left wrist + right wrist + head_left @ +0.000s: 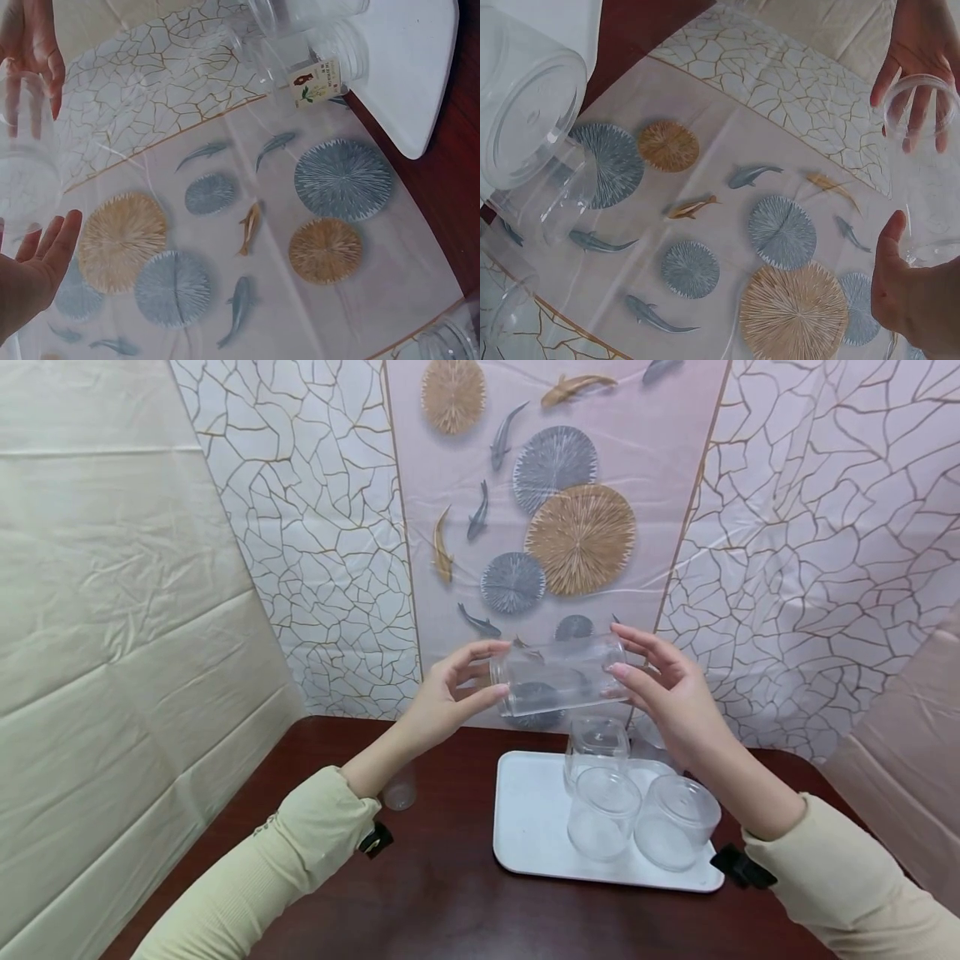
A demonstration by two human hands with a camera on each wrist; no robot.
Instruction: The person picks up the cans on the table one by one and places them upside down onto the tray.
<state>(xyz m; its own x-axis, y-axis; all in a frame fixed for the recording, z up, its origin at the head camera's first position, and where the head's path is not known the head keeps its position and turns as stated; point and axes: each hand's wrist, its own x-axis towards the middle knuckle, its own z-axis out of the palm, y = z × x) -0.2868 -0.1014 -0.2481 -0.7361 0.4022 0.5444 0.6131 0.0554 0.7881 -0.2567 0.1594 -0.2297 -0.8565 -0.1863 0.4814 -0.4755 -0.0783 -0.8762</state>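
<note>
A clear cylindrical plastic jar is held above the table, lying nearly on its side between both hands. My left hand grips its left end, thumb below and fingers above. At the opposite end, my right hand pinches the jar between thumb and fingers. The right wrist view shows the same jar, its round rim towards the left hand. See-through walls leave its inside looking bare.
A white tray on the dark red table bears several clear jars, right of centre. One jar carries a printed label. Another clear container stands by the left forearm. Patterned cloth hangs behind the table.
</note>
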